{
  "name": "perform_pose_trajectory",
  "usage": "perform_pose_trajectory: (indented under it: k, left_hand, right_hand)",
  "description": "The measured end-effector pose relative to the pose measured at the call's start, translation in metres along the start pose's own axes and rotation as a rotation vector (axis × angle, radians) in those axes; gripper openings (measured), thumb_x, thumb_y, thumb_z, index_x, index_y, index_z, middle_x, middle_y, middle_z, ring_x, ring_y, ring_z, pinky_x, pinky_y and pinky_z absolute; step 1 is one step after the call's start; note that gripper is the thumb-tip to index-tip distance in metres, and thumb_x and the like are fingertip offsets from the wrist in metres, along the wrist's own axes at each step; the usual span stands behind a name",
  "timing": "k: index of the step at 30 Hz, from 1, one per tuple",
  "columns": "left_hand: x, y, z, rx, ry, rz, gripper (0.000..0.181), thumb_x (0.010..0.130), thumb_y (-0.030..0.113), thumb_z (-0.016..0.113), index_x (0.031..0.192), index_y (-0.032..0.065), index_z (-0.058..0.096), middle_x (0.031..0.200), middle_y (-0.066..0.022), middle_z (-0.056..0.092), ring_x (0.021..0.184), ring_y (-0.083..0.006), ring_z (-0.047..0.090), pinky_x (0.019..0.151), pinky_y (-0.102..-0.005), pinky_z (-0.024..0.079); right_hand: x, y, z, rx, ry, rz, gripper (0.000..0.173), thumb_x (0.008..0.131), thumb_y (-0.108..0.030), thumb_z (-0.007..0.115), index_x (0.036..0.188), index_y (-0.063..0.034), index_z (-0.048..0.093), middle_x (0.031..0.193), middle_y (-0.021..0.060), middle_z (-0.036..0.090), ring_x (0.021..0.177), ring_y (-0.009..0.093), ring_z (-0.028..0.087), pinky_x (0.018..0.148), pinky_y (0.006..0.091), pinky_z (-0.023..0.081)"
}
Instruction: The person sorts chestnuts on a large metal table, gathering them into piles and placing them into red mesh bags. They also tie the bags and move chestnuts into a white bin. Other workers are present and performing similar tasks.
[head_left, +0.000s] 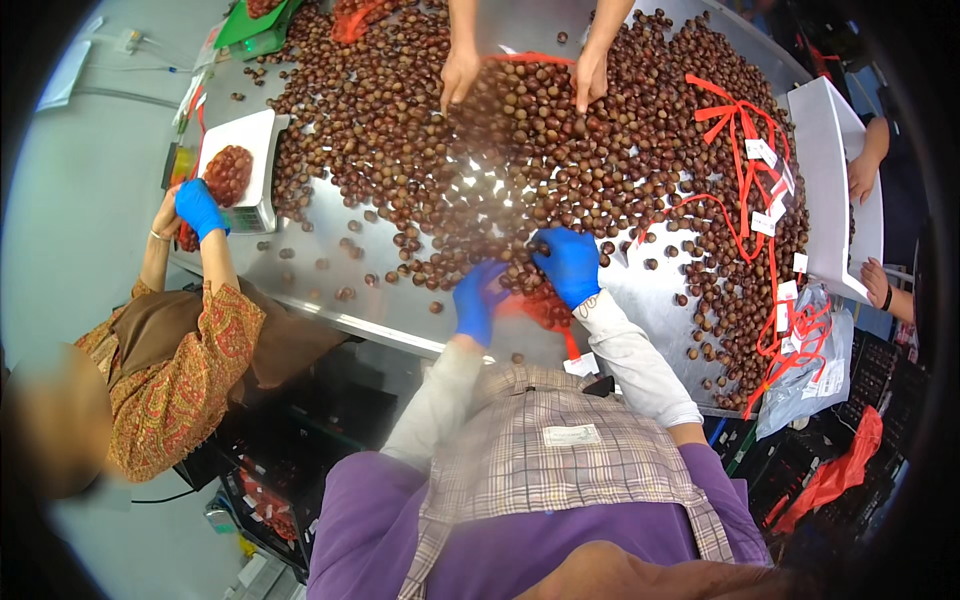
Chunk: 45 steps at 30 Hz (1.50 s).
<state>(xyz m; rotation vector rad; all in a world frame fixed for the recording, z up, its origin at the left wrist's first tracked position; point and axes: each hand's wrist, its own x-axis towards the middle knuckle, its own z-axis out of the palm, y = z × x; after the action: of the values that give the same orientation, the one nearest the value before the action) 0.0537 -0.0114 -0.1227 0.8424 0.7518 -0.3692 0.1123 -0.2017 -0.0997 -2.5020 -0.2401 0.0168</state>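
Note:
In blue gloves, my left hand (478, 304) and my right hand (568, 264) are at the near edge of a spread of round brown nuts (420, 180). Between them is a red mesh bag (553, 307) with several nuts inside, its red strap and white tag (581, 365) hanging towards me. My left hand is blurred, beside the bag's left side; its grip is unclear. Curled over nuts just above the bag, my right hand hides its own fingertips. Loose nuts lie between both hands.
Across the metal table (330, 277), another person's bare hands (459, 75) touch the nuts. At left, a gloved co-worker's hand (201, 208) is beside a scale (259, 161) bearing a filled bag. Red tagged straps (742, 180) and a white bin (821, 172) are at right.

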Motion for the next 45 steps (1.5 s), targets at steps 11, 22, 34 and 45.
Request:
perform_pose_trajectory:
  k: [11, 22, 34, 45]
  left_hand:
    - [-0.011, 0.011, 0.018, 0.019, 0.066, 0.008, 0.033, 0.096, 0.027, 0.047, 0.120, 0.0063, 0.058, 0.120, -0.0062, 0.065, 0.055, -0.0067, 0.040, 0.062, -0.0226, 0.044]
    - [-0.007, 0.009, 0.011, -0.036, 0.046, -0.008, 0.032, 0.098, 0.023, 0.047, 0.124, 0.0053, 0.055, 0.121, -0.0094, 0.064, 0.107, -0.0194, 0.062, 0.080, -0.0306, 0.052]
    - [-0.008, 0.006, 0.012, -0.032, 0.032, 0.055, 0.033, 0.098, 0.025, 0.047, 0.123, 0.0048, 0.055, 0.117, -0.0078, 0.065, 0.083, -0.0151, 0.063, 0.072, -0.0307, 0.056]
    - [-0.004, -0.001, 0.003, 0.193, -0.096, 0.081, 0.034, 0.100, 0.031, 0.041, 0.123, 0.0090, 0.053, 0.126, -0.0092, 0.061, 0.116, -0.0194, 0.056, 0.092, -0.0388, 0.047]
  right_hand:
    - [-0.008, 0.006, 0.009, 0.257, 0.058, 0.159, 0.028, 0.072, -0.012, 0.072, 0.098, -0.0072, 0.063, 0.087, 0.0123, 0.063, 0.083, 0.033, 0.063, 0.072, 0.0443, 0.049]
    - [0.002, -0.015, -0.010, -0.071, 0.087, 0.000, 0.016, 0.079, -0.019, 0.065, 0.094, -0.0156, 0.071, 0.082, 0.0066, 0.064, 0.079, 0.028, 0.062, 0.069, 0.0430, 0.046]
    - [-0.030, 0.010, -0.029, 0.078, 0.109, 0.174, 0.023, 0.086, -0.021, 0.064, 0.106, -0.0122, 0.069, 0.092, 0.0092, 0.067, 0.082, 0.030, 0.064, 0.069, 0.0435, 0.050]
    - [-0.060, 0.037, -0.039, -0.021, -0.312, 0.610, 0.072, 0.086, -0.072, 0.049, 0.079, -0.0051, 0.076, 0.076, 0.0142, 0.072, 0.078, 0.032, 0.069, 0.074, 0.0382, 0.053]
